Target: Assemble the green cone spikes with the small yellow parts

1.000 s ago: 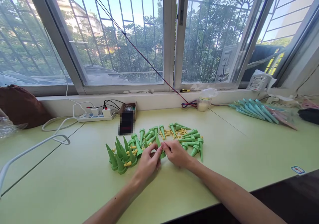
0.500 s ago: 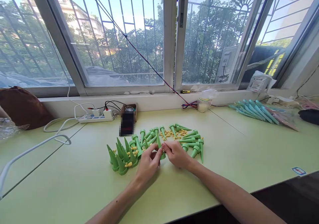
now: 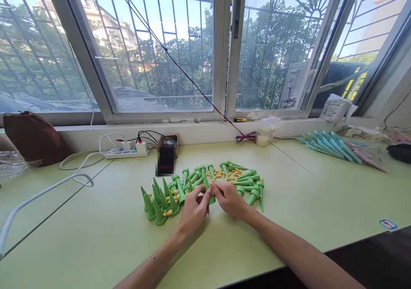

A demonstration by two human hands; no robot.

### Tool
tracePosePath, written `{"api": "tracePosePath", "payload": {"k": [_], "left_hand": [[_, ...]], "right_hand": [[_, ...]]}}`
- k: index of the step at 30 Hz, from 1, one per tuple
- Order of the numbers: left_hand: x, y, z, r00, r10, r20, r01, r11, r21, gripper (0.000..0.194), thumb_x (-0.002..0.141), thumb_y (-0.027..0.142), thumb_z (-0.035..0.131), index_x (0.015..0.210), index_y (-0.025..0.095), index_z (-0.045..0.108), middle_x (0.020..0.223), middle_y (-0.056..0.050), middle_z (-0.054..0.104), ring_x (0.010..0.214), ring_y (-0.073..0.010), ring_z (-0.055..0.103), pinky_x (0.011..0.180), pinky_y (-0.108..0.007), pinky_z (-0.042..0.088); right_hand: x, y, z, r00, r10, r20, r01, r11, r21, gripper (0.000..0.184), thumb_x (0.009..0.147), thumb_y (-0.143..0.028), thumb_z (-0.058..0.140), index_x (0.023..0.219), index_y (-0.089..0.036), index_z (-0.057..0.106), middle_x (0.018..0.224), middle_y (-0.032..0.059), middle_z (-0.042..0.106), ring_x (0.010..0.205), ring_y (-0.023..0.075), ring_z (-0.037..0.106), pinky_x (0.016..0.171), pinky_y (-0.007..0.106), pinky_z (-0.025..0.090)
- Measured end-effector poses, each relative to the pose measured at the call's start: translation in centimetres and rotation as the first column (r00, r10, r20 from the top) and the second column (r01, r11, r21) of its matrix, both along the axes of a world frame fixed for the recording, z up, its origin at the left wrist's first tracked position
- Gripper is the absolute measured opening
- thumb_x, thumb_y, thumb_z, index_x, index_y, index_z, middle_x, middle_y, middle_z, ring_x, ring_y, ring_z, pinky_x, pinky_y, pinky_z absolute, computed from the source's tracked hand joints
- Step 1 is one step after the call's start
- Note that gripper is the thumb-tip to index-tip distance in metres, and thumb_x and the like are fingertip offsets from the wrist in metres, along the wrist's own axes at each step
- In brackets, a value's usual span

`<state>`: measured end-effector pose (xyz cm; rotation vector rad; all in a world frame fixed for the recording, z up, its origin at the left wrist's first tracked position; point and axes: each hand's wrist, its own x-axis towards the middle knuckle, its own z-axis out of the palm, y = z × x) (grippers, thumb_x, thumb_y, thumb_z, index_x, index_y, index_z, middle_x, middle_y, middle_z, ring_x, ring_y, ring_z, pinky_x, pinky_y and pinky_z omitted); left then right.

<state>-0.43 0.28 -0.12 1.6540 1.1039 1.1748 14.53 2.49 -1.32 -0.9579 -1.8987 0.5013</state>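
My left hand [image 3: 193,212] is closed around a green plastic watering spike [image 3: 212,201], whose wide end shows below the fingertips. Against it, my right hand [image 3: 229,200] pinches with thumb and forefinger; what sits between those fingertips is too small and hidden to make out. Several green spikes [image 3: 159,217] stand point up on the left, with small yellow valve pieces [image 3: 167,213] among them. More spikes [image 3: 253,196] lie in an arc behind and to the right of my hands. A loose heap of yellow pieces [image 3: 221,174] lies inside that arc.
The pale green table [image 3: 105,237] runs to a window sill. At the back are a power strip [image 3: 126,153] with white cables, a small box [image 3: 173,145], a jar [image 3: 263,138] and bagged blue-green items [image 3: 334,145]. A brown bag [image 3: 35,139] sits far left.
The whole view has shifted slightly, so everything appears a little further right. Both hands keep nearly the same hold on the spike.
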Motion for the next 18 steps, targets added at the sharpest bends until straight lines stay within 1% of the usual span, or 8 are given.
{"api": "tracePosePath", "payload": {"k": [3,8,14,18], "left_hand": [[-0.03,0.13,-0.09,1.0,-0.014,0.026,0.014,1.0,-0.012,0.033,0.087,0.05,0.058,0.081,0.018,0.06,0.059,0.004,0.052,0.043,-0.009,0.047,0.042,-0.021,0.035],[-0.07,0.3,-0.16,0.997,-0.02,0.076,0.024,0.999,-0.046,0.036,0.086,0.053,0.06,0.083,0.017,0.062,0.06,0.003,0.054,0.043,-0.009,0.048,0.04,-0.02,0.035],[-0.18,0.74,-0.48,0.968,-0.084,0.234,0.115,0.986,-0.119,0.04,0.084,0.055,0.062,0.077,0.016,0.059,0.066,0.003,0.05,0.045,-0.0071,0.048,0.04,-0.019,0.038],[-0.13,0.94,-0.82,0.955,-0.065,0.29,0.111,0.983,-0.146,0.044,0.082,0.059,0.063,0.072,0.017,0.055,0.063,0.005,0.045,0.043,-0.0066,0.046,0.039,-0.019,0.039]], "right_hand": [[0.21,0.09,0.01,1.0,0.015,0.01,-0.015,1.0,-0.002,0.038,0.101,-0.033,0.037,0.065,-0.021,0.035,0.058,-0.0042,0.039,0.054,0.0113,0.034,0.054,0.025,0.026],[0.43,0.02,0.24,0.997,0.04,0.066,-0.04,0.999,0.005,0.038,0.099,-0.032,0.041,0.064,-0.021,0.032,0.057,-0.005,0.038,0.054,0.0105,0.032,0.054,0.025,0.025],[0.39,-0.23,0.45,0.994,0.062,0.094,-0.064,0.998,0.02,0.037,0.097,-0.032,0.045,0.065,-0.021,0.03,0.057,-0.0065,0.032,0.052,0.0103,0.03,0.053,0.025,0.023],[0.33,-0.28,0.37,0.994,0.044,0.097,-0.047,0.998,0.031,0.035,0.096,-0.029,0.044,0.065,-0.022,0.029,0.056,-0.0065,0.032,0.052,0.0105,0.03,0.053,0.026,0.023]]}}
